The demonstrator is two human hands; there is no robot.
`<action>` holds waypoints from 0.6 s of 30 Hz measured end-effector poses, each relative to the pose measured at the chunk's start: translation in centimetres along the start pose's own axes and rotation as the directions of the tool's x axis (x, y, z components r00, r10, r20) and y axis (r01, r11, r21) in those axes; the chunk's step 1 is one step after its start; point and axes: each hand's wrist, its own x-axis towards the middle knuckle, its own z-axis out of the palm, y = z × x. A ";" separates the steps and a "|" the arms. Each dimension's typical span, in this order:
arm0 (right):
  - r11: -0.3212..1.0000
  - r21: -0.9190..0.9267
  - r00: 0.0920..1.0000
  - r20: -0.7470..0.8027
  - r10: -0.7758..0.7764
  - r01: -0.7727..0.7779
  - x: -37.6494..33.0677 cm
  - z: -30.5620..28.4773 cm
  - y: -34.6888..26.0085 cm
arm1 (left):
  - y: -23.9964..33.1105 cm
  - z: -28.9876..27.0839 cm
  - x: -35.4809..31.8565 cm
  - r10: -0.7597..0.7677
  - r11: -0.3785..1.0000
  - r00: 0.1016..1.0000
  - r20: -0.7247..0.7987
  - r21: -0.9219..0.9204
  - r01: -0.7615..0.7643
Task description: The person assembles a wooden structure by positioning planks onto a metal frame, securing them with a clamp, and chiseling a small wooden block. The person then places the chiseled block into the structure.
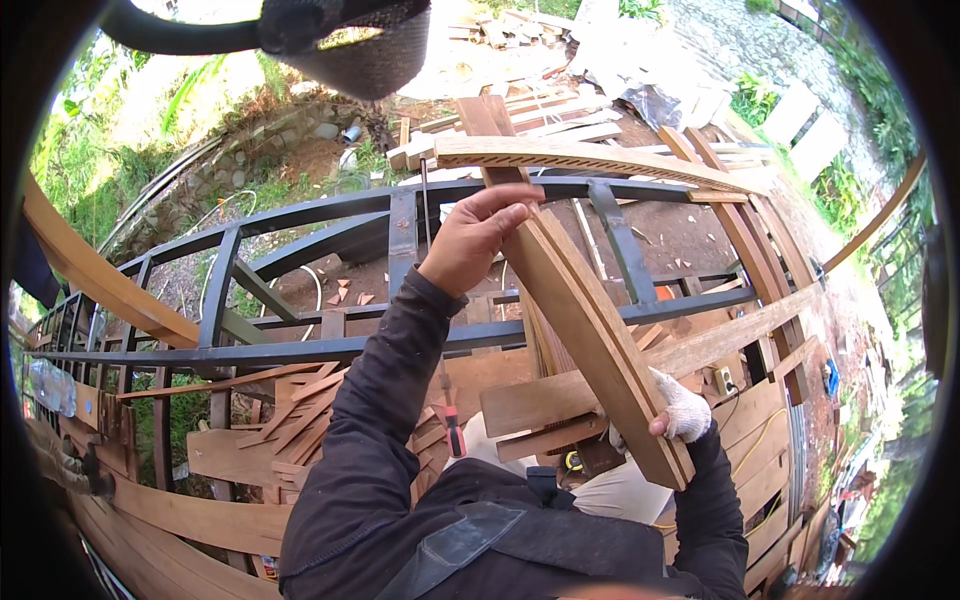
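A grooved brown wooden plank (590,330) slants across the middle, its near end close to my body. My bare left hand (482,235) is closed at the plank's far end, thumb and fingers pressed on its edge. Lower down, my right hand (684,405), in a white glove with bare fingertips, grips the plank's side near its close end. Beyond my left hand lies a lighter slotted board (600,157). Under the grooved plank, a wide board (720,332) runs crosswise. A red and black handle (453,432) on a long thin rod hangs left of the plank.
A dark metal frame (280,348) spans the scene beyond my lap. Wood offcuts (310,415) are heaped at the left. More boards (745,250) stretch away at the right. A yellow tape measure (573,461) is by my legs, and a power outlet (724,380) sits at the right.
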 end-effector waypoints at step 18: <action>0.789 -0.564 0.938 -0.067 -0.339 0.244 7.1 4.3 -5.6 | -5.0 2.4 -3.6 -0.335 0.886 0.941 -0.051 -0.356 0.296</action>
